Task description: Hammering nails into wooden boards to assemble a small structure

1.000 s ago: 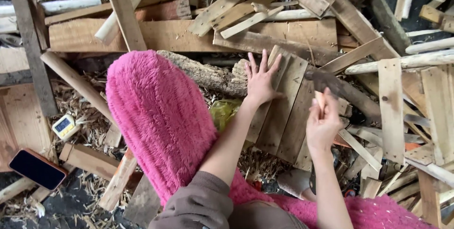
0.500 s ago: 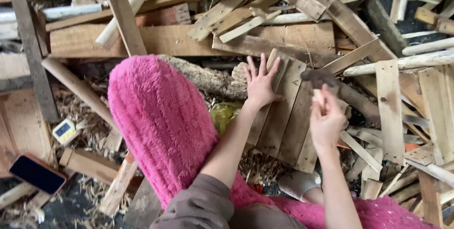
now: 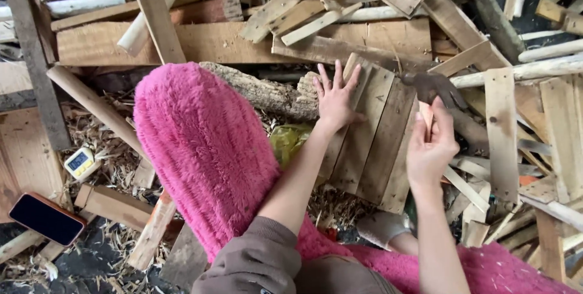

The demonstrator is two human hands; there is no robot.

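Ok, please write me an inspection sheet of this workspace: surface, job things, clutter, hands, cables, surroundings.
Surface: ground covered with wood shavings and scrap boards.
Job's things: slatted wooden panel lying tilted on the pile; hammer with a dark head and a wooden handle.
Clutter: loose planks and round poles all around; rough log behind the pink fuzzy trouser leg; small yellow timer; phone in an orange case, screen dark.
Hands: left hand pressed flat on the panel, fingers spread; right hand gripping the hammer handle, head raised above the panel's right edge.
Cables: nothing seen.
Surroundings: heaped offcuts up to every frame edge; no other person seen.
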